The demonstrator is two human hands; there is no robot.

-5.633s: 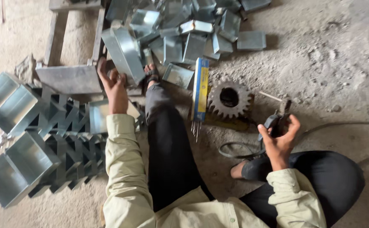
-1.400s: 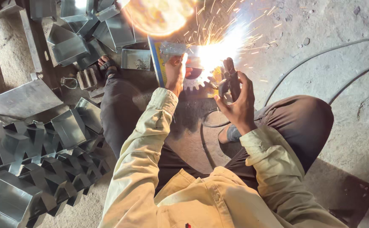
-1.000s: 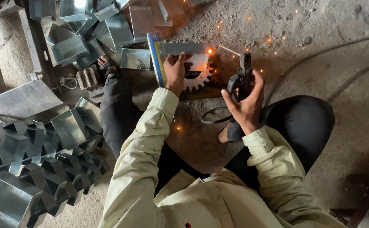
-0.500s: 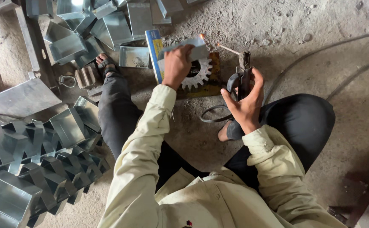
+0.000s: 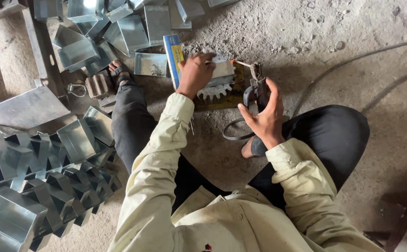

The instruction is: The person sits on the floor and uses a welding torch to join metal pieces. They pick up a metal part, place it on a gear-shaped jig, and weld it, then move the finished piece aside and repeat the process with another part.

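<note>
My left hand (image 5: pixel 195 73) grips a small folded sheet-metal piece (image 5: pixel 223 70) and holds it on top of a toothed steel gear (image 5: pixel 213 90) lying on the ground. My right hand (image 5: pixel 265 112) is closed round a welding electrode holder (image 5: pixel 255 88), whose thin rod (image 5: pixel 241 63) points left and meets the metal piece's right edge. A blue and yellow electrode box (image 5: pixel 174 56) stands on its edge just left of my left hand. I sit on the ground with both legs out, my left foot in a sandal (image 5: pixel 118 71).
Stacks of galvanised sheet-metal boxes (image 5: pixel 40 186) fill the lower left, and loose ones (image 5: pixel 119 28) lie at the top. A flat steel plate (image 5: pixel 24 108) sits at the left. Cables (image 5: pixel 366 56) cross the dusty concrete floor at the right.
The bright arc and sparks seen earlier have stopped. My left hand has shifted a little on the metal piece over the gear, and my right hand has kept the holder beside it.
</note>
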